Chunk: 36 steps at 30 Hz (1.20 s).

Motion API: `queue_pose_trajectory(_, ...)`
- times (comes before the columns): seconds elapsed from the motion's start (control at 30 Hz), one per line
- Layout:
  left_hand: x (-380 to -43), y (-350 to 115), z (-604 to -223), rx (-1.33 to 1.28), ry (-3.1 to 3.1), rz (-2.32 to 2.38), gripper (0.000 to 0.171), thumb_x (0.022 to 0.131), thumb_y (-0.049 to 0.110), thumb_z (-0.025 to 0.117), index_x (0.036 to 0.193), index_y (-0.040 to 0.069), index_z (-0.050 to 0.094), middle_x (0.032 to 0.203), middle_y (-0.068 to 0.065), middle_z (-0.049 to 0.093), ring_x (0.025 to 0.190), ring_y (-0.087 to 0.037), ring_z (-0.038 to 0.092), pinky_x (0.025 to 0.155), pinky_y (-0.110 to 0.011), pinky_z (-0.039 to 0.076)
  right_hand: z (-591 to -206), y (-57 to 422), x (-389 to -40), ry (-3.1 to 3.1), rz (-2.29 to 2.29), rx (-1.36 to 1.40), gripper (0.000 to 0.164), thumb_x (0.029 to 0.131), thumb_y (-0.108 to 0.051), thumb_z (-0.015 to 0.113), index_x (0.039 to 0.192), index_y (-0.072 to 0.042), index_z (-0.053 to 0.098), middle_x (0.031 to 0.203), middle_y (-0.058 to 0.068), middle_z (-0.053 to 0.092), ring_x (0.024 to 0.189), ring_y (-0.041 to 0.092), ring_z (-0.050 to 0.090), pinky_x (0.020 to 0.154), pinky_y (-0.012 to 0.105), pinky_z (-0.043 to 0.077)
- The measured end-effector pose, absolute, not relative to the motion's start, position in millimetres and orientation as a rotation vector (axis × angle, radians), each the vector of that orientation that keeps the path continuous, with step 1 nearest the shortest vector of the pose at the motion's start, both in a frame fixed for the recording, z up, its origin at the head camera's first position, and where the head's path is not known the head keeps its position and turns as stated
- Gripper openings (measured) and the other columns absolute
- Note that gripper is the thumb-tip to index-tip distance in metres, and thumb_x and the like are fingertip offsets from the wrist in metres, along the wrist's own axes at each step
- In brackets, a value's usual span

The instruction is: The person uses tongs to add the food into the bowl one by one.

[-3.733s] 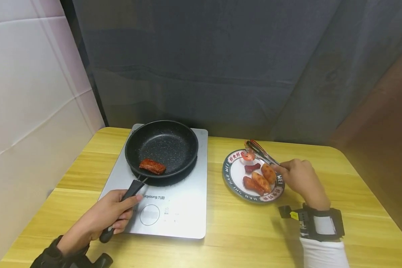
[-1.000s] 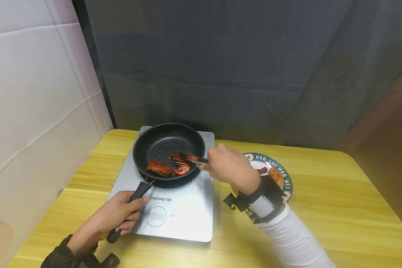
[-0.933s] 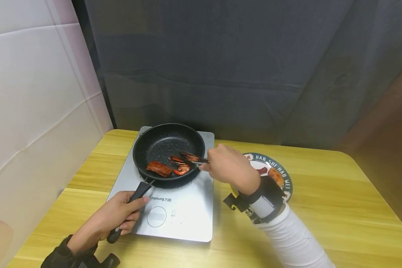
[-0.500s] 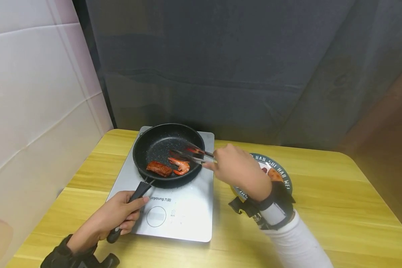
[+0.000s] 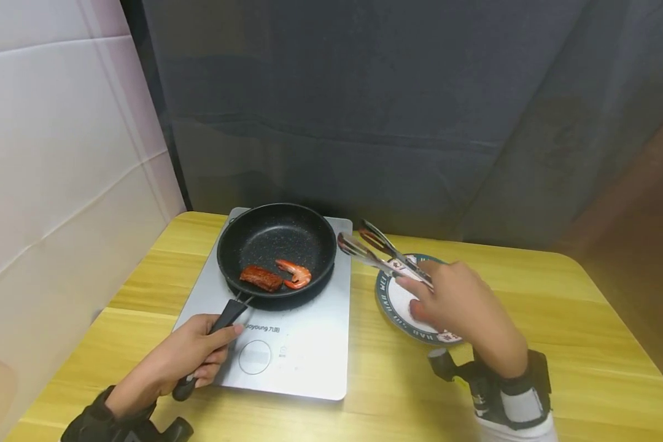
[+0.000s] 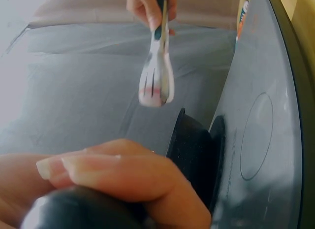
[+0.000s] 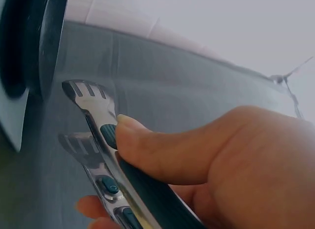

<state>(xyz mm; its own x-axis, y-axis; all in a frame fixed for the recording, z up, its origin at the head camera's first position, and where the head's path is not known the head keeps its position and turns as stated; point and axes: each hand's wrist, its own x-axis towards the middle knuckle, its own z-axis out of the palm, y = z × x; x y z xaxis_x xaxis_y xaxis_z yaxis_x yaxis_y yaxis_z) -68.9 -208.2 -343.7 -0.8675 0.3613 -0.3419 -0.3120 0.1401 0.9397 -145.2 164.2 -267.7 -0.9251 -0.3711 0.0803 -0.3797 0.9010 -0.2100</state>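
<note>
A black frying pan (image 5: 276, 242) sits on a silver induction cooker (image 5: 298, 356). Inside the pan lie a brown piece of meat (image 5: 261, 277) and an orange shrimp (image 5: 294, 273). My left hand (image 5: 196, 356) grips the pan's black handle (image 5: 224, 313); in the left wrist view its fingers (image 6: 118, 175) curl round the handle (image 6: 83, 209). My right hand (image 5: 428, 294) holds metal tongs (image 5: 376, 248) just right of the pan, over the plate (image 5: 389, 301). The tongs (image 7: 93, 111) hold nothing and their tips stand slightly apart. My right hand hides the food on the plate.
The cooker and plate stand on a yellow wooden table (image 5: 585, 344). A dark curtain (image 5: 364, 123) hangs behind it and a white panel (image 5: 50, 153) stands at the left. Bare tabletop lies right of the plate and in front of the cooker.
The tongs carried the shrimp from the plate into the pan and let it go. The right hand then drew the empty tongs back right, over the plate. The left hand kept its grip.
</note>
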Motion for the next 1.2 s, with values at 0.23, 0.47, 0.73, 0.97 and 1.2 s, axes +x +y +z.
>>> queue_pose_trajectory(0.23,-69.6,-210.8,-344.6,0.018,1.932,1.745,0.035,0.1,0.03,0.053,0.081,0.003,0.038,0.057,0.003,0.033,0.04,-0.007,0.031,0.038,-0.021,0.031,-283.4,202.4,-142.3,-2.976,0.401,0.588,0.032,0.089,-0.04,0.067,0.08,-0.01,0.061,0.059,-0.001,0.048,0.055,0.018,0.047,0.05,0.035,0.041)
queue_pose_trajectory(0.47,-69.2,-213.3,-346.1,0.043,1.915,1.762,0.035,0.1,0.029,0.052,0.081,0.003,0.038,0.057,0.003,0.033,0.041,-0.007,0.031,0.039,-0.022,0.031,-296.7,230.8,-146.6,-2.95,0.366,0.684,0.03,0.089,-0.039,0.068,0.085,-0.009,0.064,0.058,-0.004,0.043,0.054,0.014,0.043,0.05,0.03,0.037)
queue_pose_trajectory(0.73,-72.2,-211.2,-347.1,0.049,1.92,1.751,0.035,0.1,0.029,0.052,0.081,0.004,0.038,0.057,0.003,0.033,0.041,-0.007,0.031,0.039,-0.021,0.031,-312.8,265.2,-151.4,-2.976,0.39,0.746,0.036,0.09,-0.037,0.066,0.103,-0.003,0.07,0.067,-0.006,0.057,0.058,0.009,0.046,0.06,0.035,0.048)
queue_pose_trajectory(0.97,-74.1,-209.0,-346.1,0.05,1.925,1.755,0.035,0.1,0.029,0.052,0.081,0.004,0.037,0.057,0.003,0.033,0.041,-0.007,0.031,0.039,-0.021,0.031,-315.0,291.9,-154.1,-3.024,0.408,0.662,0.044,0.09,-0.036,0.067,0.112,0.001,0.068,0.095,0.014,0.07,0.068,0.013,0.056,0.068,0.046,0.053)
queue_pose_trajectory(1.2,-72.0,-210.2,-345.5,0.038,1.944,1.739,0.035,0.1,0.028,0.052,0.079,0.004,0.037,0.055,0.003,0.032,0.04,-0.007,0.03,0.038,-0.022,0.03,-317.1,310.6,-162.0,-3.075,0.378,0.608,0.051,0.09,-0.038,0.067,0.114,0.006,0.065,0.098,0.025,0.067,0.074,0.023,0.063,0.067,0.047,0.052)
